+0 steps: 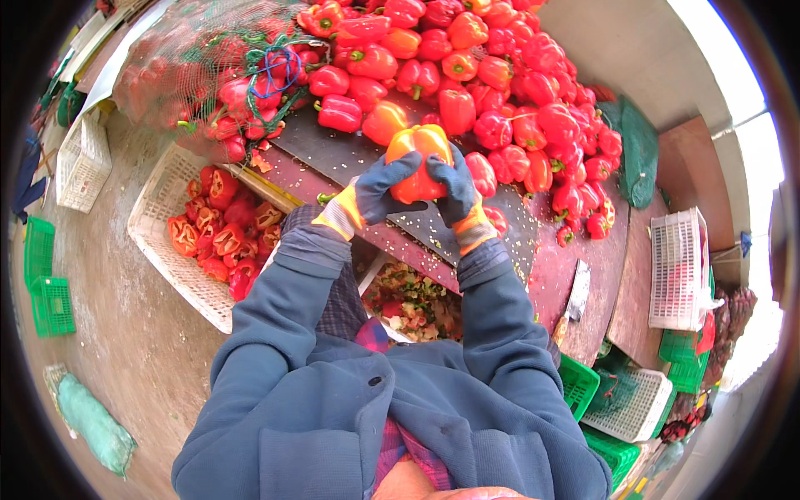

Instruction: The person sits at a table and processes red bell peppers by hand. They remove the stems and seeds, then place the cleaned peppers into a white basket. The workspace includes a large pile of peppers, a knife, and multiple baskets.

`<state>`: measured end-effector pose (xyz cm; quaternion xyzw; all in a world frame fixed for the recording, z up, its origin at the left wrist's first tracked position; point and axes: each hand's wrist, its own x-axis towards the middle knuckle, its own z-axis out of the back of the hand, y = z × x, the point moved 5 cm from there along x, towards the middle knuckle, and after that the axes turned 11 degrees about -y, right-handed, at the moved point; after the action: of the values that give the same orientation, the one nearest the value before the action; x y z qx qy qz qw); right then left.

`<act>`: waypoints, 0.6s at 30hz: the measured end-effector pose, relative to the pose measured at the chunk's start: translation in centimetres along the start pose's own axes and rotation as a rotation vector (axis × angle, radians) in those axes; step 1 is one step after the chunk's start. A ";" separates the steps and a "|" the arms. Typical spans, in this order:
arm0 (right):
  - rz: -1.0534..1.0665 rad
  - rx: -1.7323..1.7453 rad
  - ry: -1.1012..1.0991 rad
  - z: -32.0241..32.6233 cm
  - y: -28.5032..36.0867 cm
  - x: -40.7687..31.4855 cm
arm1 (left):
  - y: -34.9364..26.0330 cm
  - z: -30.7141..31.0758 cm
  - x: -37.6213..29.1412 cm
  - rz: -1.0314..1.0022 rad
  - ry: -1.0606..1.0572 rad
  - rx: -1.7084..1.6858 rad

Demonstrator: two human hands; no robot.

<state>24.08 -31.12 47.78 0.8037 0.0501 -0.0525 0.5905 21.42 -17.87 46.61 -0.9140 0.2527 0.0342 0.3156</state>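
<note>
An orange-red bell pepper (pixel 420 159) is held between my two gloved hands above the table. My left hand (pixel 384 187), in a dark coated work glove with an orange and grey cuff, grips its left side. From the right, my right hand (pixel 458 187) in a matching glove holds the same pepper. Beneath them a dark board (pixel 437 228) lies on the reddish tabletop (pixel 400 256), strewn with pale seeds. A large heap of red bell peppers (pixel 462 75) rises just beyond my hands.
A cleaver (pixel 575 297) lies on the table at right. Cored peppers (pixel 228 228) fill a white plastic crate (pixel 181 275) at left. Trimmings (pixel 412 306) sit in a container below the table edge. A net sack of peppers (pixel 206 81) lies back left. Crates (pixel 678 269) stand at right.
</note>
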 end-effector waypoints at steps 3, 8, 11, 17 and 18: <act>0.137 -0.236 -0.109 -0.2 1.3 -1.6 | 0.5 -0.5 -0.7 -0.098 -0.020 0.084; 0.014 -0.114 -0.047 1.4 2.4 -3.1 | 0.8 -1.5 -1.3 -0.202 -0.072 0.309; -0.362 0.399 0.157 2.2 1.8 -4.9 | 0.0 -2.5 -3.2 -0.433 -0.137 0.647; -0.435 0.578 0.167 2.2 -0.7 -9.6 | 2.0 -4.3 -5.9 -0.436 0.060 0.592; -0.184 0.355 0.188 2.2 -0.2 -9.4 | 1.9 -3.9 -5.7 -0.449 -0.007 0.506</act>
<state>14.64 -33.30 48.25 0.8885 0.1680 -0.0389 0.4252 15.17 -19.03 49.93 -0.8393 0.0444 -0.0968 0.5331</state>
